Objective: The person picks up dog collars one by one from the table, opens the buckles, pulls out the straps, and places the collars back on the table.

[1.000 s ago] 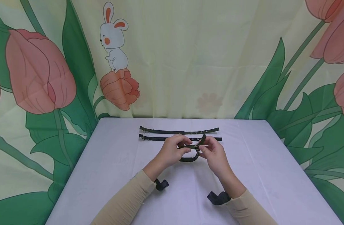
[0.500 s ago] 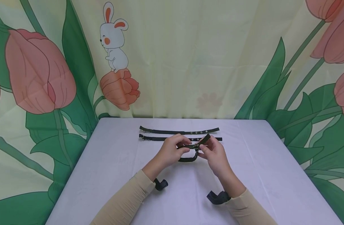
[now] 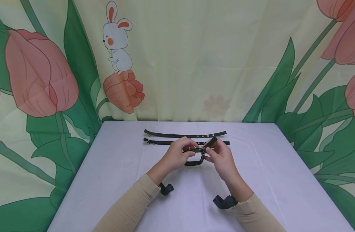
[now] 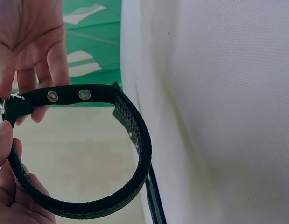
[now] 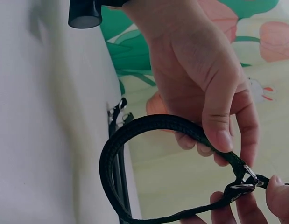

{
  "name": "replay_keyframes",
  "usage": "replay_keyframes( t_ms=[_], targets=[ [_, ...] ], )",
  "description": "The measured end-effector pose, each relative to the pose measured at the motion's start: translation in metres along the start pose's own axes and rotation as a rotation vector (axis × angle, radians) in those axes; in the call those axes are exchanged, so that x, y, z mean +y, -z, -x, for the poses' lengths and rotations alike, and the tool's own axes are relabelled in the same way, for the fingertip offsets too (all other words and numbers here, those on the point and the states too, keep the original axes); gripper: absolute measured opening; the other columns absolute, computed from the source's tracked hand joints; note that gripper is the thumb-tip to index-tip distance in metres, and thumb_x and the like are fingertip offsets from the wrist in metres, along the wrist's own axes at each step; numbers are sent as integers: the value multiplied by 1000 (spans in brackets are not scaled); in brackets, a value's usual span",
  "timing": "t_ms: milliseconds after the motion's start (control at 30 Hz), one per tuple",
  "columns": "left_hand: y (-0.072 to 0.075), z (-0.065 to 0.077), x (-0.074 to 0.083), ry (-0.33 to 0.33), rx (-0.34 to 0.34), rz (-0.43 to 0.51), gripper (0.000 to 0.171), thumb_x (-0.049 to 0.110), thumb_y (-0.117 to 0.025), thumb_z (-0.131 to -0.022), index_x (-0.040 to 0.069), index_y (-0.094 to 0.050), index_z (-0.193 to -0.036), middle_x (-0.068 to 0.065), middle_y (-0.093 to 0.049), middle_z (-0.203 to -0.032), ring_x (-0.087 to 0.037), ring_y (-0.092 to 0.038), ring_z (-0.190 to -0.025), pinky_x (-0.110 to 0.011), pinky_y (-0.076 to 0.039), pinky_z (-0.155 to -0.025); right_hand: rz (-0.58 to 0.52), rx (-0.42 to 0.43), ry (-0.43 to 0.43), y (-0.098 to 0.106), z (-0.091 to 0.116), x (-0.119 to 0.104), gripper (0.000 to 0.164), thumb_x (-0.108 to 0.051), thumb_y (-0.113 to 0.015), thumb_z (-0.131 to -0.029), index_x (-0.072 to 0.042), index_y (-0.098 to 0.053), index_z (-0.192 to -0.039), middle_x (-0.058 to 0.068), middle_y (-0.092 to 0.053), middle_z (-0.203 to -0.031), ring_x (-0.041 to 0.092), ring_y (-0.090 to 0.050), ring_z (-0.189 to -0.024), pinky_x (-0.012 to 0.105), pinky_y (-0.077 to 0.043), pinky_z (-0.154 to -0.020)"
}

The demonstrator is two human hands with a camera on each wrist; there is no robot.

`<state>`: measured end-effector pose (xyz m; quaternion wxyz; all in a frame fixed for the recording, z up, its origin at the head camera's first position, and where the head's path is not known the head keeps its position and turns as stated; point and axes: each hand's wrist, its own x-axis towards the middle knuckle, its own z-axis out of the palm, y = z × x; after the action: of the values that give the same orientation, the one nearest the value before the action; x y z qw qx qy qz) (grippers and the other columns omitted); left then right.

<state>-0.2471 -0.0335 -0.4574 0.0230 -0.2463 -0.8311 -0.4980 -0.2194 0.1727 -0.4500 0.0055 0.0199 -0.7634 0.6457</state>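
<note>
Between my hands is a dark green collar (image 3: 193, 163), bent into a loop with its metal buckle (image 5: 249, 179) at the top. Metal eyelets line part of its strap (image 4: 69, 95). My left hand (image 3: 175, 156) pinches the collar on the left of the buckle. My right hand (image 3: 222, 158) pinches it at the buckle's other side, thumb against the strap. From there the strap's free end (image 3: 211, 142) points up and right. Fingertips partly hide the buckle in both wrist views.
Two similar collars lie straight across the back of the white table (image 3: 122, 180), the far collar (image 3: 177, 135) and the near collar (image 3: 158, 142), partly behind my hands. A curtain (image 3: 189, 64) with printed tulips and a rabbit hangs beyond the table edge.
The collar's free end has tipped over to the right since one second ago. Both hands have stayed in nearly the same place, still gripping the collar.
</note>
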Motion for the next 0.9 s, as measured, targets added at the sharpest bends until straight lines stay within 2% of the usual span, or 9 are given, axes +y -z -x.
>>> replay_keyframes(
  t_ms=[233,500,767,900],
  targets=[
    [0,0,1,-6,-23,-40,35,-3,-81,-91,25,-80,-112,4,-63,-102,-13,-61,-88,-23,-55,-76,1,0,10,-1,0,-3,26,1,-62,-106,6,-57,-131,26,-64,-130,25,-73,-118,42,-66,-90],
    [1,-2,-1,-18,-42,-92,37,-5,-81,-90,24,-80,-112,1,-64,-101,-13,-60,-90,-26,-55,-79,18,-1,10,-3,-1,-4,26,1,-64,-105,5,-59,-130,18,-63,-117,22,-73,-114,43,-66,-90],
    [6,-5,1,62,-119,-63,36,-5,-80,-91,26,-77,-109,3,-65,-102,-15,-60,-92,-29,-52,-78,32,-15,0,-4,-2,-2,20,0,-63,-106,-1,-63,-126,18,-63,-117,27,-75,-114,44,-66,-89],
    [7,-5,1,88,-132,-26,37,-6,-80,-90,26,-77,-107,3,-66,-103,-15,-60,-92,-28,-52,-78,28,-28,-4,-5,-3,-2,21,0,-62,-106,0,-62,-128,19,-63,-119,28,-74,-113,47,-66,-90]
  ],
)
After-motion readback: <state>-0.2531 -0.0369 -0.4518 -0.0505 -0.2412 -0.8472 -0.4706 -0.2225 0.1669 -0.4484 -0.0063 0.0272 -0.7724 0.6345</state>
